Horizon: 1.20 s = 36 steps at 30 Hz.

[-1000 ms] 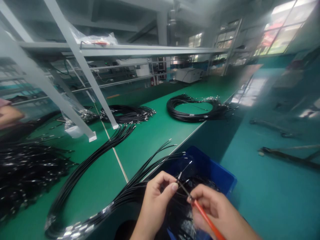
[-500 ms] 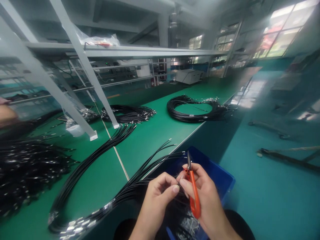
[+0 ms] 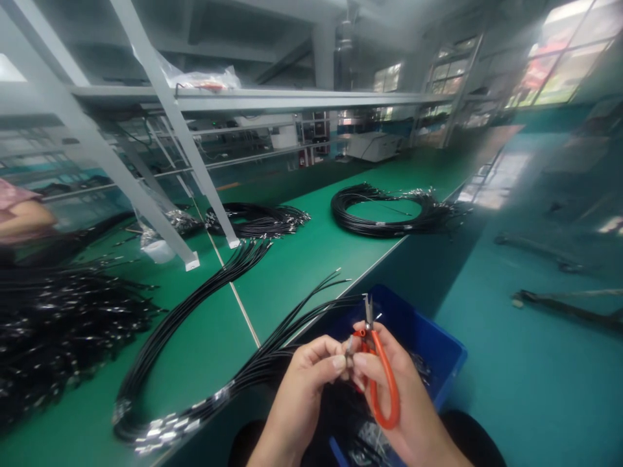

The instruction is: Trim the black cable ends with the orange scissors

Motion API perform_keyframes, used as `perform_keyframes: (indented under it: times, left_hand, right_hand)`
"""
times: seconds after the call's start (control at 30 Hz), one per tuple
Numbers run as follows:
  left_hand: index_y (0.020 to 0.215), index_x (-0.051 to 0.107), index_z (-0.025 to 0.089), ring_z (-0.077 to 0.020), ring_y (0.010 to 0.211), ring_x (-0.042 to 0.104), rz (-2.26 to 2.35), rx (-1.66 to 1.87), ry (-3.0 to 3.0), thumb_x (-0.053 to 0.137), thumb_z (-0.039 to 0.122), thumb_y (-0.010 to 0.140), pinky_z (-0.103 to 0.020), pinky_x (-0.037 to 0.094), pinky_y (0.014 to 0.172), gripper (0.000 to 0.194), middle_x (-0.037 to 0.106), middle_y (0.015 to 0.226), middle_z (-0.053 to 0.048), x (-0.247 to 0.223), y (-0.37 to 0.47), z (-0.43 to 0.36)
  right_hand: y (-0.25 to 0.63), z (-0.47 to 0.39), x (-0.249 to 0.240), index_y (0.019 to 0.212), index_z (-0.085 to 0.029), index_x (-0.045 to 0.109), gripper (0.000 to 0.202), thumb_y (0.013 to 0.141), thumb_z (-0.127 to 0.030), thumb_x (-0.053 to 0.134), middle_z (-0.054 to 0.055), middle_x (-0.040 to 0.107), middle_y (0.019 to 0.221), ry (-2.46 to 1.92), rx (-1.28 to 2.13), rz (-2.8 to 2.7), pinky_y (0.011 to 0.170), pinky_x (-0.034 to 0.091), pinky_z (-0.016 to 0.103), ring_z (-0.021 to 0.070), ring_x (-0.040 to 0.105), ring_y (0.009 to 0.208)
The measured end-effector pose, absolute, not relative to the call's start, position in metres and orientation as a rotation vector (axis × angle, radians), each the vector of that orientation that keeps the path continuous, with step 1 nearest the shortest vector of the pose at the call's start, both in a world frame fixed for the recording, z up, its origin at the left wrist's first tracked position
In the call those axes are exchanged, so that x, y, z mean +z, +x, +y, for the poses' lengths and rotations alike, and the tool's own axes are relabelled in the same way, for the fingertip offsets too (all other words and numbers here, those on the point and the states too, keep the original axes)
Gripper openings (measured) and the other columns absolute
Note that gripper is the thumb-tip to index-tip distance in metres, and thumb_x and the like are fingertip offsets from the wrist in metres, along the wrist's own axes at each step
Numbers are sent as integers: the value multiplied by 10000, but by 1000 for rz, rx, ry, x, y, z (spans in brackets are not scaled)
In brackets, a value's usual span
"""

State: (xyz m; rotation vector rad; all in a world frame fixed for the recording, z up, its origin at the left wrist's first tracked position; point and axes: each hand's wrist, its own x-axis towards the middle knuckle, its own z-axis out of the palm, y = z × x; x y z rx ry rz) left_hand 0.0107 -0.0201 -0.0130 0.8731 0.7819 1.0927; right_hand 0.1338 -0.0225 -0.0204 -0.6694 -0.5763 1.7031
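Observation:
Scissors with looped orange-red handles [image 3: 388, 389] rest in my right hand [image 3: 402, 373], short metal blades pointing up and slightly parted. The thumb and finger of that hand also pinch at a small item [image 3: 349, 347] between both hands. My left hand [image 3: 311, 376] grips the same item from the other side; it looks clear or metallic, too small and covered to name. Below both hands stands a blue bin [image 3: 448, 363] with small loose pieces inside. A bundle of black cables [image 3: 243, 379] with metal ends curves from the bench to just behind my left hand.
Coiled black cables [image 3: 370, 226] lie farther along the green bench [image 3: 302, 272], with another coil [image 3: 263, 220] beside the shelf post [image 3: 170, 110]. A large cable heap [image 3: 63, 324] covers the left side. Another person's arm [image 3: 29, 220] shows at far left.
The scissors have turned in my right hand, so the handle loop shows wider and the blades look more parted. Both hands stay together at the small item. The view has shifted slightly.

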Motion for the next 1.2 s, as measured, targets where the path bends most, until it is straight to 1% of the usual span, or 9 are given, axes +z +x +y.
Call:
perform_keyframes:
  times: [0.17,0.27,0.53,0.7,0.93,1.0,1.07,1.13,1.2]
  left_hand:
    - [634,565,146,-116,606,505,858,1143,942,626,177,757,-216,369,618,141,567,599,13,-17,13,-20]
    - [632,562,145,-121,615,492,1011,1149,1039,661,235,742,-223,369,619,173,559,610,14,-21,16,-19]
    - [608,545,141,-98,544,409,1152,1171,1120,659,253,717,-209,330,548,194,499,554,37,-23,23,-20]
    - [588,555,147,-124,569,466,1244,1157,1163,653,239,714,-223,368,565,185,547,570,13,-15,25,-24]
    - [627,580,156,-139,593,508,1175,1189,1077,641,263,730,-228,391,590,160,593,610,1,-14,19,-24]
    - [639,585,157,-134,603,500,1111,1214,1024,621,256,745,-223,382,608,149,588,612,3,-13,12,-21]
    - [651,594,154,-124,609,467,1088,1219,1006,609,232,754,-216,359,615,131,556,607,10,-12,5,-18]
    - [660,598,151,-119,612,431,1057,1199,997,606,214,758,-217,342,621,117,524,614,13,-10,-2,-16]
    - [674,600,146,-121,626,419,997,1170,982,598,202,765,-226,339,637,107,516,632,8,-8,-6,-15]
  right_hand:
    - [136,-24,-20,982,-226,548,379,668,-162,750,-17,625,789,-886,1461,-703,549,440,199,110,536,599]
    - [135,-24,-21,941,-236,566,408,609,-181,798,-5,640,808,-1052,1258,-784,659,496,242,167,601,733]
    - [130,-28,-26,944,-227,561,308,688,-250,730,30,650,814,-1199,1034,-837,684,526,290,202,633,766]
    - [129,-30,-27,969,-233,561,322,681,-238,707,48,666,861,-1262,964,-893,721,515,322,224,637,806]
    - [126,-41,-27,917,-263,599,255,682,-179,652,60,686,859,-1414,614,-1173,652,484,342,239,627,714]
    - [133,-43,-27,921,-257,611,257,679,-189,662,60,691,849,-1330,768,-1222,637,483,320,235,629,738]
    - [145,-41,-26,910,-235,609,273,656,-218,709,61,696,815,-1215,1110,-1193,598,478,280,220,632,750]
    - [159,-35,-25,888,-199,596,330,624,-289,772,65,698,767,-1055,1536,-1134,492,437,225,154,602,590]
    - [170,-30,-24,892,-164,578,424,620,-416,783,88,699,752,-862,1877,-1124,393,342,182,68,482,415]
